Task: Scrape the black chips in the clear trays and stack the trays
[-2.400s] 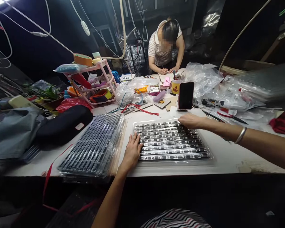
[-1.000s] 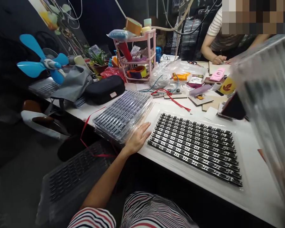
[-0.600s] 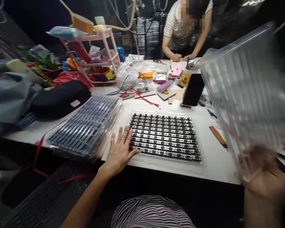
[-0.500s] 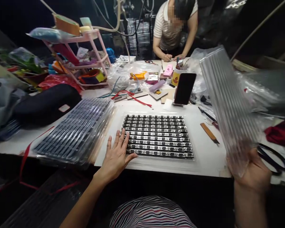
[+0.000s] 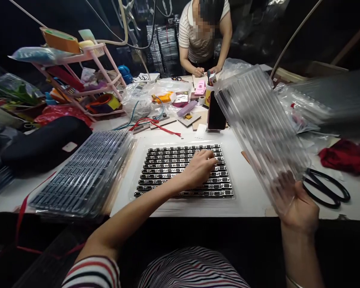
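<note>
One cover (image 5: 261, 120) clamped in right hand (image 5: 301, 210); left hand (image 5: 201, 168) over one tray (image 5: 168, 144), grip unclear.

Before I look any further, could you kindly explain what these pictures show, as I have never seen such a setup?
There is no machine here: a person works with two bare hands, and a camera worn on that person's head looks forward and down. The right hand holds up a clear ridged plastic sheet. The left hand is over rows of dark and silver parts; whether it touches them is hard to tell. They lie on a white tabletop. To their left is a stack of plastic trays, with a black case beyond. A phone stands behind the parts, and another person leans over the far side.
</note>
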Tool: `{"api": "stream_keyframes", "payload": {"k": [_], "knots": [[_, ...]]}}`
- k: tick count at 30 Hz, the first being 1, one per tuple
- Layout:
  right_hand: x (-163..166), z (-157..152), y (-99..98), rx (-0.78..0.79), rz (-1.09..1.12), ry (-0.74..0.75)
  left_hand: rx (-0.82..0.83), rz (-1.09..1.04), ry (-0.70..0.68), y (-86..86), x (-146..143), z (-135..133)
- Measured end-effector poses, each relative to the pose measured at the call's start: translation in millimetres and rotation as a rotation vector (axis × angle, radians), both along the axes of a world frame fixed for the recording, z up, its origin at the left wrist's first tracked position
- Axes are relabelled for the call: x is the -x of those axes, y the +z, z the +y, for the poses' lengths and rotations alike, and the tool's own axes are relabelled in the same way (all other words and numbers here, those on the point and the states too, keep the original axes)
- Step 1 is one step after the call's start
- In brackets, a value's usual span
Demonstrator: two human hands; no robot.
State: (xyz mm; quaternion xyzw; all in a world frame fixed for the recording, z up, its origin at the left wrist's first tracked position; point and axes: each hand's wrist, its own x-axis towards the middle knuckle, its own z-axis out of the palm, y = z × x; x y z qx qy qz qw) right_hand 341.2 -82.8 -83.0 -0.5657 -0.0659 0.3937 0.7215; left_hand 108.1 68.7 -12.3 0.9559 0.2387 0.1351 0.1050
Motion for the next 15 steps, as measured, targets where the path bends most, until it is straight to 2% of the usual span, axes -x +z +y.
{"api": "stream_keyframes", "payload": {"k": [2, 5, 11, 15], "knots": [[2.3, 0.8, 3.1, -0.041, 0.088, -0.065, -0.038, 0.064, -0.003, -5.5, -26.3, 10.1], [5.3, 3.7, 8.0, -0.119, 0.240, -0.153, -0.063, 0.124, 0.019, -13.7, -46.8, 14.6], [8.6, 5.4, 17.5, -0.158, 0.298, -0.155, -0.004, 0.159, -0.013, -15.4, -56.2, 15.4], [5.7, 4.1, 14.4, -0.132, 0.294, -0.157, 0.064, 0.159, -0.013, -15.2, -60.9, 19.4]]}}
